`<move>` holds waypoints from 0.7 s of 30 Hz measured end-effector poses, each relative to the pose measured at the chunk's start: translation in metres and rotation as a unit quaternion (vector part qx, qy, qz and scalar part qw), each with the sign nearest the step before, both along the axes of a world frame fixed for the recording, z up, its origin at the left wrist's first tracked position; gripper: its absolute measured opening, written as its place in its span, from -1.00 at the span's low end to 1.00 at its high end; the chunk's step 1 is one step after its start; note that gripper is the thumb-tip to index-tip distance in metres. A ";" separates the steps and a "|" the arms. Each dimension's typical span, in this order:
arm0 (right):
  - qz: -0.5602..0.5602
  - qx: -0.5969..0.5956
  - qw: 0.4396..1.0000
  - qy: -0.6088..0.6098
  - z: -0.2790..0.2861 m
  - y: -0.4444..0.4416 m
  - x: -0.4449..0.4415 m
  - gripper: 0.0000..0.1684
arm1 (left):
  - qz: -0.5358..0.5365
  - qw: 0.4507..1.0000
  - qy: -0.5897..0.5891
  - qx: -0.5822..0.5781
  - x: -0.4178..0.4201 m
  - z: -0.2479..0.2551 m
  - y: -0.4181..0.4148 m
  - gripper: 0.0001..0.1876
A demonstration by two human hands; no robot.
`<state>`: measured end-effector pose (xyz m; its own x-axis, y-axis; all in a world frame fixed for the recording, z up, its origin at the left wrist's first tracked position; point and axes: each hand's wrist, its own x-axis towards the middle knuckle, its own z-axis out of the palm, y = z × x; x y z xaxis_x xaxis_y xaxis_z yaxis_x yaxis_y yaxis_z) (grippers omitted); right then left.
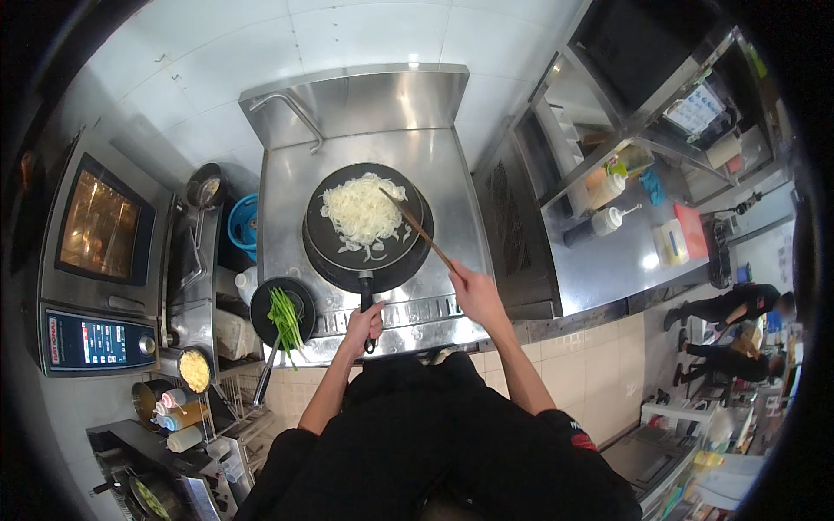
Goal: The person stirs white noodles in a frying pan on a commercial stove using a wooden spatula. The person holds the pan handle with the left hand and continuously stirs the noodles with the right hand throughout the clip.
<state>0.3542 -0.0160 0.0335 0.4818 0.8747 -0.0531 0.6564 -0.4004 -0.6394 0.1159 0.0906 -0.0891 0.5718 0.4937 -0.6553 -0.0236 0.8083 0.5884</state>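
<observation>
A black frying pan [324, 249] full of sliced onions [362, 208] is on the black round burner [420, 264] of a stainless steel cooktop. My left hand [363, 328] grips the pan's black handle [367, 296] near its end. My right hand [479, 296] is closed around a long thin wooden stirring utensil [422, 229]. Its far end reaches over the right side of the onions. The onions look pale, heaped in the middle, with some loose strips towards the near rim.
A small pan [264, 322] with spring onions [285, 319] sits at the cooktop's front left corner. A Rational oven [101, 221], a blue bucket [242, 221] and squeeze bottles [184, 439] are on the left. Right stands a steel counter [586, 270]; two people [733, 368] are farther off.
</observation>
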 end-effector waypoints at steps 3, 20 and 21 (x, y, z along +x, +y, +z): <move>-0.017 -0.028 0.994 -0.102 0.000 0.074 0.000 -0.69 | -0.006 0.997 0.060 0.052 0.003 -0.012 0.002 -0.63; 0.135 -0.128 0.950 -0.251 0.013 0.125 -0.007 -0.77 | -0.013 0.992 0.052 0.115 -0.025 -0.018 -0.035 -0.69; 0.164 -0.130 0.948 -0.241 0.013 0.129 -0.016 -0.77 | -0.012 0.992 0.053 0.116 -0.026 -0.018 -0.034 -0.70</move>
<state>0.3385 0.1126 0.0463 0.2098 0.9691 -0.1297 0.9635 -0.2275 -0.1414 0.0898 0.0570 -0.1070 0.5186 0.6251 -0.5834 0.0660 0.6510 0.7562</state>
